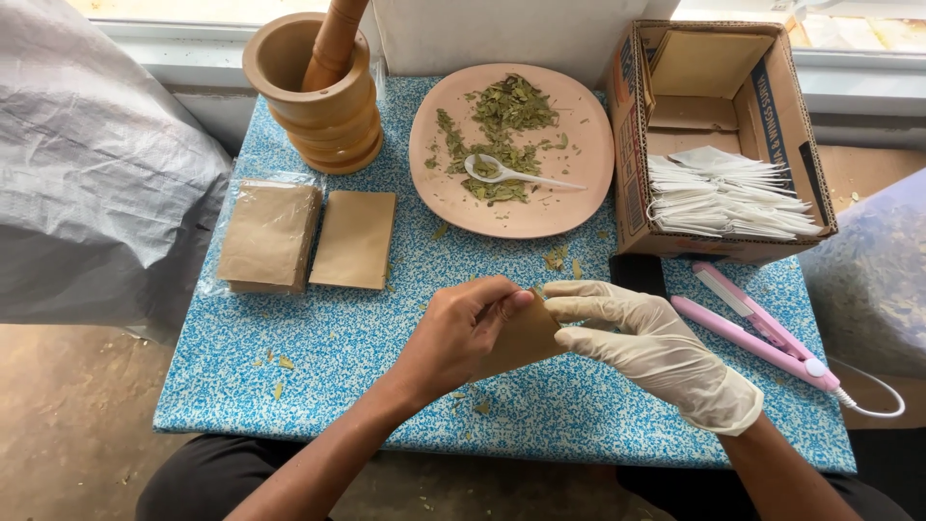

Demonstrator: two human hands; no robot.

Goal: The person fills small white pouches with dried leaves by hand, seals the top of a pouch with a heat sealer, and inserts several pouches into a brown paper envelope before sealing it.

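A small brown paper pouch (526, 338) is held just above the near edge of the blue-speckled surface (318, 357), pinched between both hands of a seated person so that its top edge faces up toward the camera. The bare left hand (461, 333) closes thumb and fingers on the pouch's upper left edge, while the gloved right hand (648, 345) pinches the upper right edge, the remaining fingers curled loosely; whether the mouth of the pouch is being parted cannot quite be made out from this angle. Materials lie within arm's reach: a pink plate (588, 183) of dried green leaves (502, 130) with a white plastic spoon (511, 175) resting in them stands straight ahead, two stacks of flat brown pouches (309, 236) to the left, a wooden mortar and pestle (323, 82) behind those, a cardboard box (786, 116) of white filter bags (723, 193) to the right, and a pink handheld heat sealer (757, 333) just beside the gloved hand.
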